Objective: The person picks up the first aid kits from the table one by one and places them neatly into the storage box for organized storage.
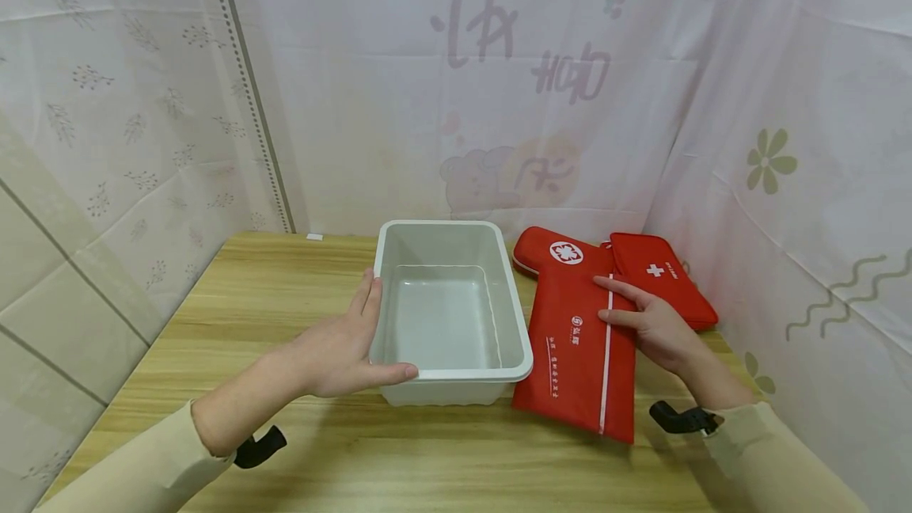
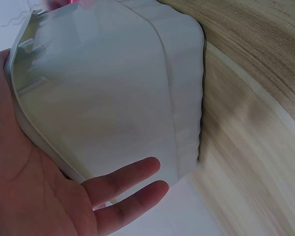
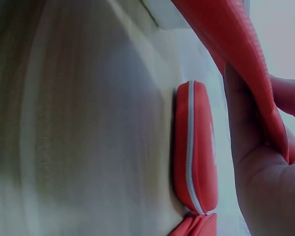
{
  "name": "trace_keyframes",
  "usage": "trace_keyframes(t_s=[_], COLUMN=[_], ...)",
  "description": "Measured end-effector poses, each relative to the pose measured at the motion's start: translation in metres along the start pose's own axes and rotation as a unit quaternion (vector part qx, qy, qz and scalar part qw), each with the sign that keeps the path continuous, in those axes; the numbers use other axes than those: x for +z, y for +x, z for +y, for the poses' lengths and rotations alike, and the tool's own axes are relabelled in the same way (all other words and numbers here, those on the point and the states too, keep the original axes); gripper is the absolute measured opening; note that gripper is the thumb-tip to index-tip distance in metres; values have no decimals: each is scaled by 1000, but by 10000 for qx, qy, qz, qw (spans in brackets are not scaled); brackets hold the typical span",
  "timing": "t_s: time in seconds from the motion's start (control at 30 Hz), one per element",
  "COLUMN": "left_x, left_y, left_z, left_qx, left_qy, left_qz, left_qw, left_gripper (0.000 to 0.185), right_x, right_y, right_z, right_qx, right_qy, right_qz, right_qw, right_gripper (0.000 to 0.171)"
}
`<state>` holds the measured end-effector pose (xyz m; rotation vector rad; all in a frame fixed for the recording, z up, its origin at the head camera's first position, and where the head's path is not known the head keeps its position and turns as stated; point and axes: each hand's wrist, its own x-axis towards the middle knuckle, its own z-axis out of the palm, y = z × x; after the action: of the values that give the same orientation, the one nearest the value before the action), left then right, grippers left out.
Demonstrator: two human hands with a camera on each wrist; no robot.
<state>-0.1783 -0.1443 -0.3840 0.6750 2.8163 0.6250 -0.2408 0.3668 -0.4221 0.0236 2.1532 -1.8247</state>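
Observation:
A pale grey-green plastic bin (image 1: 463, 375) stands on the table with a bare floor inside. My left hand (image 1: 345, 355) rests against its left side, thumb along the front rim and straight fingers at the wall. In the left wrist view the palm lies by the rim and two fingers (image 2: 128, 177) reach over the outer wall. My right hand (image 1: 663, 331) pinches the edge of a flat red fabric pouch (image 1: 570, 370) with white printing and a white stripe. The right wrist view shows this pouch (image 3: 236, 44) raised off the table between thumb and fingers.
Behind the pouch lies a red zippered case (image 1: 529, 250) with a white emblem. Beside it, at the far right, is a red first-aid bag (image 1: 670, 275) with a white cross. Printed curtains (image 1: 342, 101) enclose the wooden table (image 1: 285, 283). A small white piece (image 1: 314, 237) sits at the back edge.

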Motion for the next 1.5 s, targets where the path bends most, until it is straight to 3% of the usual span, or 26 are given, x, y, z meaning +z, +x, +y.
trace_keyframes(t_s=[0.67,1.07,1.5], left_x=[1,1,1], left_y=[1,2,1], left_z=[-1,-1,0], left_qx=[107,122,71], left_qy=[-12,2,19], left_qz=[18,57,27], left_qw=[9999,9999,10000], left_gripper=[143,143,143], right_x=[-26,-45,-41], right_y=[-11,-15,-17], right_z=[-38,-69,-108], right_qx=[-193,-789,-1116], right_qy=[597,947,1192], right_qz=[15,173,209], right_qw=[9980,9922,9864], right_gripper=[69,66,65])
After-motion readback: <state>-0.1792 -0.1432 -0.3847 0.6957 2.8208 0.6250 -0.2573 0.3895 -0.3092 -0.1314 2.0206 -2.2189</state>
